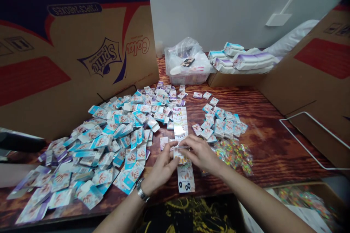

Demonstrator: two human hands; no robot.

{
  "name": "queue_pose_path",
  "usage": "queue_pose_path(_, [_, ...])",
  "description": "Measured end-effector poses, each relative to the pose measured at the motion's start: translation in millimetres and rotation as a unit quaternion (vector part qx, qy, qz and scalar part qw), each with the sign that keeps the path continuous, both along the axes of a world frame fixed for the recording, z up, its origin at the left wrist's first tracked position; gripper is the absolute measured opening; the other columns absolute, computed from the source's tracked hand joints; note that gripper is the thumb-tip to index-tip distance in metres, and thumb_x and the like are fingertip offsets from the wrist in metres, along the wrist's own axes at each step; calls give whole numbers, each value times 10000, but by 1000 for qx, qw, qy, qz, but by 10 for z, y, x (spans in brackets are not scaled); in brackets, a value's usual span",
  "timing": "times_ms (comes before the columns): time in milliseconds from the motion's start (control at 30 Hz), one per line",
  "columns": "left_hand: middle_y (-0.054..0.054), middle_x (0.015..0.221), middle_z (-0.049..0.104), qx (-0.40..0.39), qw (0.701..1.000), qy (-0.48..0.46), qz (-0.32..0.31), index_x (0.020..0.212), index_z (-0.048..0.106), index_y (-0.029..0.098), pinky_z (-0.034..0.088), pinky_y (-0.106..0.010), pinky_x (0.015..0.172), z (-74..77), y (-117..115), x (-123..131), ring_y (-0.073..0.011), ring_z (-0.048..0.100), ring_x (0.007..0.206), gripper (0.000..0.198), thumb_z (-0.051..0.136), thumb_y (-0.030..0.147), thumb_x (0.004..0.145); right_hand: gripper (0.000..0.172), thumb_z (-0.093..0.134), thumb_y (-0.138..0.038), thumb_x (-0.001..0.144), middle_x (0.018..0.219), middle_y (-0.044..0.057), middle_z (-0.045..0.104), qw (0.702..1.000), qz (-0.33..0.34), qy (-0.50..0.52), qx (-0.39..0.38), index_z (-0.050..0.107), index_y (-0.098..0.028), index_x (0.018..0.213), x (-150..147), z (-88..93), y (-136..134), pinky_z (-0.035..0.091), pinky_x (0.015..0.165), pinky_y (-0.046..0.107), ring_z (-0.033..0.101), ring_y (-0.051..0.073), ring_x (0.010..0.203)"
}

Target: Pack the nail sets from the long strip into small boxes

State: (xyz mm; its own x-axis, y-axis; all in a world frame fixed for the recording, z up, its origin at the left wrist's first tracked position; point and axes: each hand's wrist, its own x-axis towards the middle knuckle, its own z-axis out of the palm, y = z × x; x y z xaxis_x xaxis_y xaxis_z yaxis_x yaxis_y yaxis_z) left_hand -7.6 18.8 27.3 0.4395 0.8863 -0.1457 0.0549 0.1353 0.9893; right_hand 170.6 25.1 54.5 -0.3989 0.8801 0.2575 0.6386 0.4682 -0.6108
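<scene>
My left hand (161, 169), with a metal watch at the wrist, is closed by finger and thumb on the left edge of a small printed sheet (182, 159). My right hand (202, 154) pinches the same sheet from the right. Below it lie more printed sheets (186, 180) with dark round pictures. Beyond my fingers a long white printed strip (179, 122) lies flat, with rows of coloured shapes. Left of my hands is a large heap of small blue, white and purple boxes (120, 131). Fingers hide part of the sheet.
Small boxes (224, 125) and clear packets of bright pieces (235, 154) lie to the right. A plastic bin (188, 78) and a carton of wrapped packs (232, 79) stand behind. Big cartons (82, 43) flank the table. More packets (303, 202) sit lower right.
</scene>
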Motion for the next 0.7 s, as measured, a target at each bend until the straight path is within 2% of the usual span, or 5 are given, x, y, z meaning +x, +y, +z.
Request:
queue_pose_path(167, [-37,824,656,-158,974,-127,100,970,547,153,485,-248,643,-39,49,60,-141,620,709,306,662,198,690,188,443,-148,911,907,64,625,988,56,-64,131,624,-197,911,-19,-129,-124,463,744,299,535,181,874])
queue_pose_path(300, [-54,902,652,-230,950,-194,80,1025,535,159,490,-273,692,24,53,54,-147,626,760,348,663,220,707,125,482,-187,903,971,73,611,991,62,-41,112,606,-197,897,8,-202,-197,463,823,329,512,199,984])
queue_pose_path(500, [-69,942,629,11,999,-12,46,1024,499,184,475,-330,778,-88,-51,157,-188,614,866,231,547,263,813,169,584,-229,847,967,50,613,993,-53,68,-84,562,-203,1013,31,-230,-218,462,785,314,571,183,906])
queue_pose_path(600, [-76,936,608,155,978,135,48,1012,500,189,469,-362,785,-141,-94,229,-209,608,859,187,499,244,833,107,572,-223,857,894,24,645,990,-53,63,-115,597,-200,958,135,-238,-220,443,750,276,592,165,844])
queue_pose_path(700, [-43,841,599,180,967,183,6,967,500,195,479,-323,706,-168,-78,240,-188,610,760,132,482,252,849,90,535,-220,875,818,13,644,989,-68,49,-121,617,-190,857,370,-256,-262,426,705,254,587,154,781])
